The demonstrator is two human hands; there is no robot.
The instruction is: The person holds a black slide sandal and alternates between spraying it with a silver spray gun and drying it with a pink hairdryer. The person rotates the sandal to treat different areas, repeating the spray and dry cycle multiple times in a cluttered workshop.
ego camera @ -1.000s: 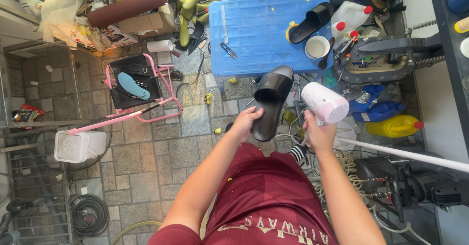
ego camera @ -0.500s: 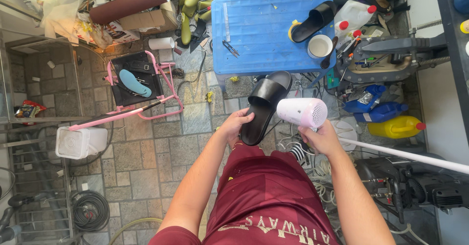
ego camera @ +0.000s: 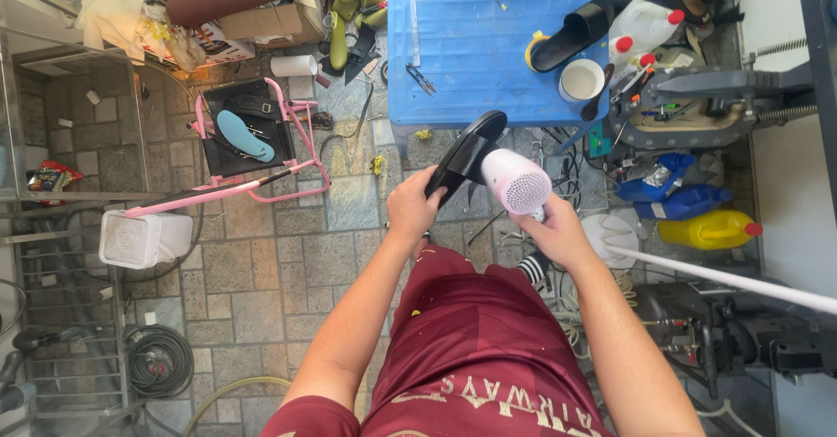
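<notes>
Head view looks straight down on a seated person in a dark red shirt, both bare arms reaching forward over a stone-tiled floor (ego camera: 288, 262). The left hand (ego camera: 414, 206) grips the near end of a black slipper (ego camera: 466, 153), fingers wrapped around its edge, so the slipper sticks up and away from the body at a tilt. The right hand (ego camera: 558, 232) is closed around the handle of a pale pink hair dryer (ego camera: 516, 180), whose round grilled end faces the camera; the dryer's body sits just beside the slipper, touching or nearly touching its right side, and I cannot tell which.

Beyond the hands stands a blue surface (ego camera: 488, 44), its top scratched and dotted with yellow crumbs. On it lie a second black slipper (ego camera: 575, 31) near the right edge, a white cup (ego camera: 582, 79) at the right front corner, and small black snips (ego camera: 420, 78) toward the left. White plastic bottles with red caps (ego camera: 641, 27) stand just right of it.

To the left, a pink metal frame chair (ego camera: 253, 140) carries a black seat with a light blue insole (ego camera: 244, 136) lying on it. A translucent white box (ego camera: 144, 236) sits on the floor near the chair's leg. On the right, blue jugs (ego camera: 676, 197) and a yellow jug (ego camera: 711, 228) lie near tangled cables, and a white rod (ego camera: 724, 276) crosses just beyond the right forearm.
</notes>
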